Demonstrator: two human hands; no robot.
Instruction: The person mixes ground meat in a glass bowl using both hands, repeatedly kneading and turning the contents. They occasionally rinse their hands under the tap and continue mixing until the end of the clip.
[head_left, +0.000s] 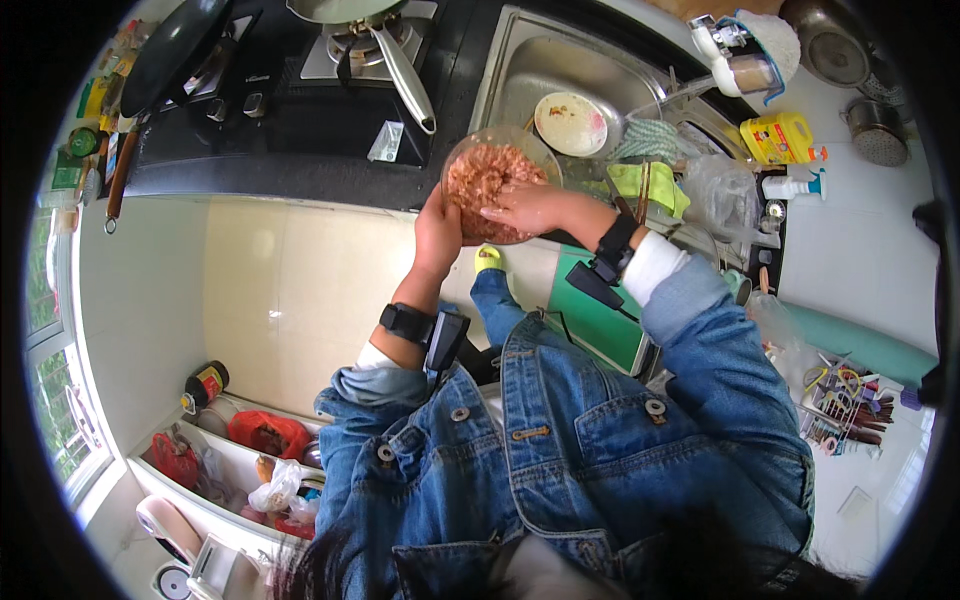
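Note:
A clear round bowl (556, 166) of ground meat (487, 176) is at the counter's front edge, between the gas hob and the sink. My left hand (437, 234) grips the bowl's near left side, with the thumb at the rim. My right hand (529, 208) lies on the meat from the right, palm down; its fingertips touch the meat, and whether it grips any cannot be told. Bits of meat cling to its fingers. Just beyond the bowl, a white plate (570, 124) with food scraps rests in the steel sink (517, 64).
A pan handle (405, 79) juts from the hob towards the counter's front. A dark wok (169, 56) stands at the far left. Right of the bowl are chopsticks (643, 191), a green cloth (660, 187) and a plastic bag (720, 195). A yellow detergent bottle (776, 139) stands behind them.

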